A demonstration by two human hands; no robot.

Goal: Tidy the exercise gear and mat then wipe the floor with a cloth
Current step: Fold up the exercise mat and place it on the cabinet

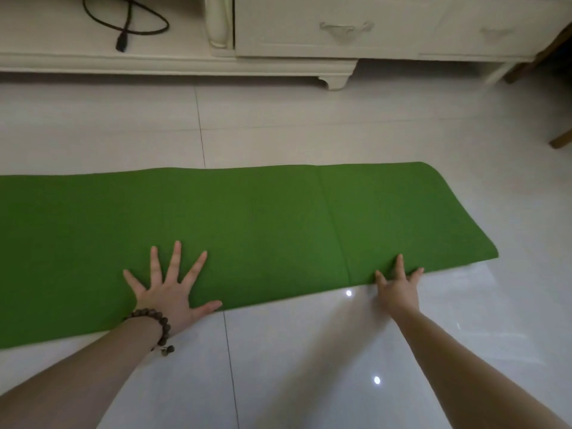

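Head view looks down on a green mat (247,224) lying flat on the glossy white tiled floor (309,351), stretched from the picture's left edge to a rounded end at the right. The left hand (168,292) rests palm-down on the mat's near edge, fingers straight and spread wide, thumb lying along the border; a dark beaded bracelet (158,328) circles its wrist. The right hand (399,289) sits at the same near edge, close to the mat's right end, fingers extended with their tips on the green surface and holding nothing. Beyond the mat's far edge stands a cream cabinet (340,35) with drawers, and a black cable (130,20) is looped on its low shelf at the left.
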